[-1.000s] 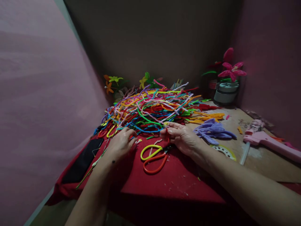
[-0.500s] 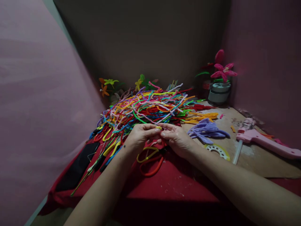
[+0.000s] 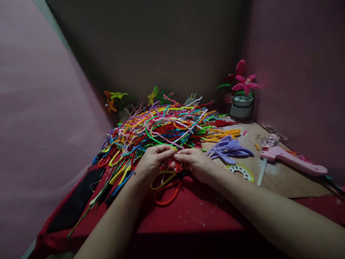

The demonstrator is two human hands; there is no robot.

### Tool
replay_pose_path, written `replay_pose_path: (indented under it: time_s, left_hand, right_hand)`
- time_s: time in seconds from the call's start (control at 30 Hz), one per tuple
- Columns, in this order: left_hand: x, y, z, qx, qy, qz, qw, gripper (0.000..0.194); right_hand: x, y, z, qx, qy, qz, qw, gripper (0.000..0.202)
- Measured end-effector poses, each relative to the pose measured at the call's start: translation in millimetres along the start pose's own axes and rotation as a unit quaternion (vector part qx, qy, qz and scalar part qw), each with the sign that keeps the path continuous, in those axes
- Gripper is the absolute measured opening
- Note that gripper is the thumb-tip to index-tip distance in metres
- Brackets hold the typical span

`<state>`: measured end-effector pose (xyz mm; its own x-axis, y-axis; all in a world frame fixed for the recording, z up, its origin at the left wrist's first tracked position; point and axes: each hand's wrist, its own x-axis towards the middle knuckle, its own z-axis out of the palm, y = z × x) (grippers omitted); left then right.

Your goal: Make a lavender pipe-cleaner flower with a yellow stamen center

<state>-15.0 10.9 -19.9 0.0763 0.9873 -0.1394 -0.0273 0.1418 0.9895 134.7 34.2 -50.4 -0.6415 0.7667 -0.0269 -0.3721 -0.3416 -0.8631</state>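
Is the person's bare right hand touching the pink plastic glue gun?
Apart. The head view shows the bare right hand well left of the pink plastic glue gun, with fuzzy purple strips and flat brown board visible between them.

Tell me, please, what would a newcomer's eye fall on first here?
Most likely the tangled heap of colourful fuzzy stems at centre. Nearer, the left hand and right hand pinch a small yellow piece. The pink flower at back right and the pink glue gun at right also stand out.
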Motion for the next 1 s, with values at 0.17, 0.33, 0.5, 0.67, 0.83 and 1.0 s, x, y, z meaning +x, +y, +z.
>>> replay_pose_path:
  time_s: [0.17,0.33,0.5,0.67,0.83,1.0]
  left_hand:
    - [-2.0,1.6,1.9,-0.047,-0.019,-0.045,0.998,0.018]
    - [-2.6,1.2,4.9,-0.057,-0.024,-0.037,0.997,0.019]
    - [-5.0,3.3,5.9,-0.057,-0.017,0.009,0.998,0.019]
    - [-32.7,34.1,-26.7,0.103,0.112,0.114,0.982,0.019]
    - [-69.2,51.1,-99.2,0.387,0.3,0.082,0.868,0.016]
    - [-79.4,25.6,-160.3,0.494,0.277,-0.055,0.823,0.014]
  right_hand:
    - [1.0,-0.1,2.6,-0.011,0.021,0.008,1.0,0.013]
    - [1.8,0.0,3.7,-0.005,0.021,-0.004,1.0,0.008]
    - [0.1,0.5,1.7,-0.058,-0.002,-0.026,0.998,0.011]
    - [-2.1,1.8,1.5,-0.029,0.009,0.014,0.999,0.012]
    - [-3.1,3.1,-0.6,-0.011,0.02,0.057,0.998,0.016]
    - [-3.6,3.1,-1.3,-0.018,0.024,0.052,0.998,0.016]
